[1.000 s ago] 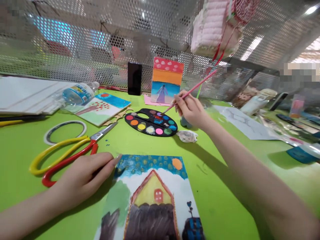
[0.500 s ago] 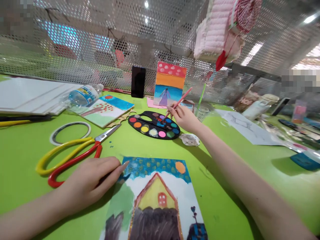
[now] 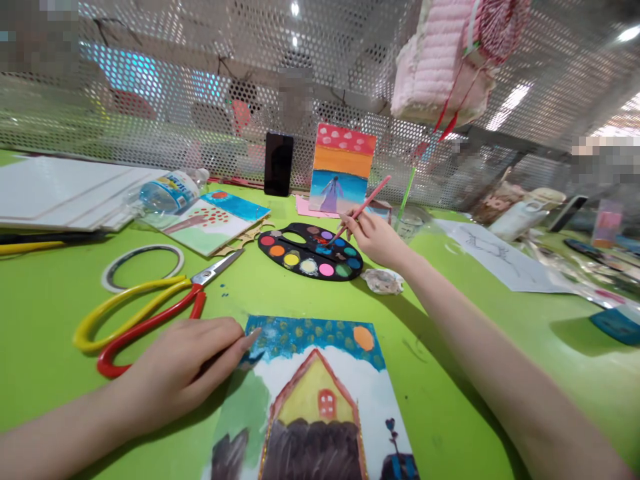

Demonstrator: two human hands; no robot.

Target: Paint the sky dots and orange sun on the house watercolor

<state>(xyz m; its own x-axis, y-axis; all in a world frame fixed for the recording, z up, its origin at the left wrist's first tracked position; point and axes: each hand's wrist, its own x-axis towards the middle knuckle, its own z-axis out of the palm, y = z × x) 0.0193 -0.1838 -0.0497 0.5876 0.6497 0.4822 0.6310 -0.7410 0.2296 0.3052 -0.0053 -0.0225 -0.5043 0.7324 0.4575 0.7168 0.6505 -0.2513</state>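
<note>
My right hand (image 3: 375,239) holds a pink paintbrush (image 3: 365,207) above a black oval watercolour palette (image 3: 300,265), with the bristles low among its paint wells. My left hand (image 3: 185,367) rests with closed fingers at the top left corner of a house painting (image 3: 320,400) on the green table (image 3: 60,400). That painting shows a yellow house, a dark roof-like shape and a blue sky with an orange sun. A pair of yellow and red handled scissors (image 3: 145,320) lies just left of my left hand, and a tape roll (image 3: 143,268) lies beyond them.
A plastic water bottle (image 3: 167,193) lies on white boards (image 3: 65,193). Behind the palette stand a black phone (image 3: 279,163) and a small seaside painting (image 3: 343,163). To the right are a glass with a green brush (image 3: 410,223) and a sketch sheet (image 3: 500,257). Perforated metal mesh stands behind.
My right hand has tilted the brush so its bristles sit lower over the palette. The whole view has drifted slightly, and my left hand stays at the painting's corner.
</note>
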